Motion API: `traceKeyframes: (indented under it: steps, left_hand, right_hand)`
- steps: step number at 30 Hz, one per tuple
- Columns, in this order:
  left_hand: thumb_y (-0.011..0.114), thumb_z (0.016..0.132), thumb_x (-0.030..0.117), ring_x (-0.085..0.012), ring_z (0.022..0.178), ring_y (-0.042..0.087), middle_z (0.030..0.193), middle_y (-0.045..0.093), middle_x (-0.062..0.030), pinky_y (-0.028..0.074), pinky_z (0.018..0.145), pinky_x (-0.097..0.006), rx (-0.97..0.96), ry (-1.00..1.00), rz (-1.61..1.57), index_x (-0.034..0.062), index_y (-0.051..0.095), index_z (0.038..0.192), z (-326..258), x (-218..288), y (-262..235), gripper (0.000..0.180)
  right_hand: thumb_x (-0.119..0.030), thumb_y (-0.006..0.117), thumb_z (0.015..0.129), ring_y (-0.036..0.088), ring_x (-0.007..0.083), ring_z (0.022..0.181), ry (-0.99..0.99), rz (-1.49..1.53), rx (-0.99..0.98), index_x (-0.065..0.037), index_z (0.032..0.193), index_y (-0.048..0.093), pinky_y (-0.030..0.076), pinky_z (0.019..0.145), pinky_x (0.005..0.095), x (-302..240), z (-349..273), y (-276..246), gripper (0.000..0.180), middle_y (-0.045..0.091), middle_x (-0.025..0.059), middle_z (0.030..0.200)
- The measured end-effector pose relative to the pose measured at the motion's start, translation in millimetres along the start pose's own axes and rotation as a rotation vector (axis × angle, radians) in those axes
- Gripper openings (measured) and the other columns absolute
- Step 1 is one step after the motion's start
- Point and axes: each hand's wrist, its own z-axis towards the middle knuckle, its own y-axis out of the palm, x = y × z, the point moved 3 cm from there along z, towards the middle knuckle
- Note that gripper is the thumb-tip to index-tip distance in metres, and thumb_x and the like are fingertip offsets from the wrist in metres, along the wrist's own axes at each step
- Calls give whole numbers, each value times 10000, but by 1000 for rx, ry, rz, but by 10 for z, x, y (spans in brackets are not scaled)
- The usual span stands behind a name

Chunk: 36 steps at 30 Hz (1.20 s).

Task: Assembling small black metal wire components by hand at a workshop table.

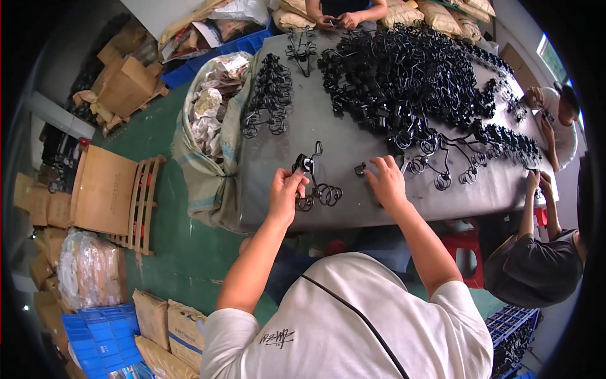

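My left hand (287, 191) grips a black bent-wire part with spiral loops (319, 186) that lies on the grey table (353, 202), close to its near edge. My right hand (386, 183) rests flat on the table with fingers spread, its fingertips beside a small black piece (360, 168). A big tangled heap of the same black wire parts (404, 76) covers the far half of the table. A smaller stack of black parts (270, 95) stands at the left.
A large woven sack of crumpled wrappers (211, 107) leans on the table's left side. Other people work at the far end (344, 16) and on the right (536, 252). A red stool (467, 252), wooden pallet (142, 202), cartons and blue crates (101, 335) stand on the green floor.
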Motion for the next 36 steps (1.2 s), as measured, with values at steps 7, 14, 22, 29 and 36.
traceKeyframes:
  steps: [7, 14, 22, 29, 36]
  left_hand:
    - [683, 950, 256, -86, 597, 525, 818, 638, -81, 440, 556, -235, -53, -7, -72, 63, 479, 952, -48, -125, -15, 280]
    - [701, 937, 254, -90, 598, 530, 811, 644, -89, 439, 545, -236, -39, -7, -54, 45, 483, 948, -45, -132, 42, 301]
    - [695, 942, 241, -80, 589, 523, 806, 651, -82, 428, 541, -230, -66, 17, -61, 53, 491, 948, -41, -161, 10, 278]
    - [673, 954, 212, -95, 617, 540, 826, 661, -105, 440, 556, -241, -95, 6, -69, 58, 481, 935, -38, -156, 17, 247]
    - [682, 947, 252, -81, 606, 534, 809, 650, -81, 417, 533, -226, -61, -16, -27, 63, 492, 949, -60, -129, 17, 268]
  right_hand:
    - [-164, 694, 829, 579, 324, 1000, -248, -118, -170, -54, 1055, 633, 489, 862, 431, -248, 90, 147, 259, 554, 126, 1024]
    - [6, 580, 781, 583, 346, 984, -491, -148, -468, -25, 905, 621, 494, 857, 443, -291, 227, 210, 134, 558, 143, 992]
    - [-53, 618, 818, 582, 365, 1017, -533, 43, -550, -26, 992, 609, 498, 876, 436, -637, 140, 337, 176, 541, 164, 1071]
    - [-133, 687, 855, 593, 307, 967, -406, -1, -242, -47, 1102, 633, 505, 860, 386, -434, -125, 307, 267, 589, 122, 994]
    - [-40, 746, 825, 558, 185, 691, -157, 515, -31, -35, 1043, 613, 470, 635, 309, -964, 112, -10, 255, 559, 85, 883]
